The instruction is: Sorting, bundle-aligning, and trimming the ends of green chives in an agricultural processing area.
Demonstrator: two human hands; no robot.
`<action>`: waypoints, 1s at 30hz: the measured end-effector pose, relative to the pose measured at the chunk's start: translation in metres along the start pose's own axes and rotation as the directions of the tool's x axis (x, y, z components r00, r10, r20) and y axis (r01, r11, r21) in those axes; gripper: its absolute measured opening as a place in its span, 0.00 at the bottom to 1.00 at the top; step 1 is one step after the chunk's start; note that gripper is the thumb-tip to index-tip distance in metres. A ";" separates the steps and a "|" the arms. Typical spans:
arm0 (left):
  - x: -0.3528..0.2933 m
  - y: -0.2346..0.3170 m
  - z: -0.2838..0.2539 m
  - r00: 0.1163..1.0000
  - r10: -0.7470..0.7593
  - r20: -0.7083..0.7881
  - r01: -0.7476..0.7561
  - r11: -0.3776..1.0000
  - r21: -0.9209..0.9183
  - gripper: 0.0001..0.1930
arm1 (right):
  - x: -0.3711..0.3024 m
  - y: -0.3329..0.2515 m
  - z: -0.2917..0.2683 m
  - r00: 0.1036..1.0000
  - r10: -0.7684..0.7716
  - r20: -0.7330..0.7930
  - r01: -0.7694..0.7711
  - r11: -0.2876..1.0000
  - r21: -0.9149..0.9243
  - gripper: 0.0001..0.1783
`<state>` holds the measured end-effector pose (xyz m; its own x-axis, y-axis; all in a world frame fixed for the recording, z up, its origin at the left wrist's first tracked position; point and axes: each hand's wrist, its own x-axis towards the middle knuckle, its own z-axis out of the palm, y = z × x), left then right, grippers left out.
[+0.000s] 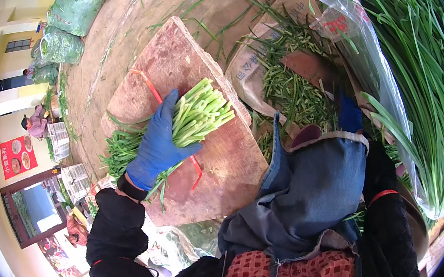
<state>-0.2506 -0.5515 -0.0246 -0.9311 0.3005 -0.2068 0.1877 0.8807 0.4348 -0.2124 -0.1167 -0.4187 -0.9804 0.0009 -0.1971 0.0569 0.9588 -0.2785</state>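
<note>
My left hand (156,144), in a blue glove, is closed around a bundle of green stalks (198,113) lying on a reddish wooden board (225,166). The cut ends of the stalks point up and right. A red band (151,89) lies on the board under the bundle. My right hand (349,113), also in a blue glove, is mostly hidden behind my denim apron (313,193). It reaches toward loose green stalks (288,87) on a sack; whether it holds anything is hidden.
A large clear plastic bag (374,57) holds a long heap of green stalks (427,78) on the right. Green net sacks (68,16) sit at the upper left. People stand far off at the left near a doorway.
</note>
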 end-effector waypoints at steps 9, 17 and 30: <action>0.006 0.003 0.003 0.995 0.094 -0.043 -0.084 0.976 0.203 0.41 | 0.012 -0.050 -0.065 0.993 0.034 0.112 -0.049 0.990 0.133 0.48; 0.004 0.001 0.000 0.996 0.090 -0.014 -0.085 0.972 0.219 0.42 | 0.015 -0.059 -0.102 0.995 -0.033 0.094 -0.004 0.927 0.374 0.37; 0.005 0.002 0.003 0.996 0.080 -0.048 -0.071 0.983 0.169 0.41 | 0.014 -0.059 -0.102 0.976 -0.072 -0.208 0.045 0.990 -0.134 0.10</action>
<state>-0.2534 -0.5470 -0.0275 -0.9271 0.3521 -0.1286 0.3034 0.9063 0.2943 -0.2486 -0.1442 -0.3090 -0.9997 -0.0093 0.0231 -0.0128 0.9872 -0.1589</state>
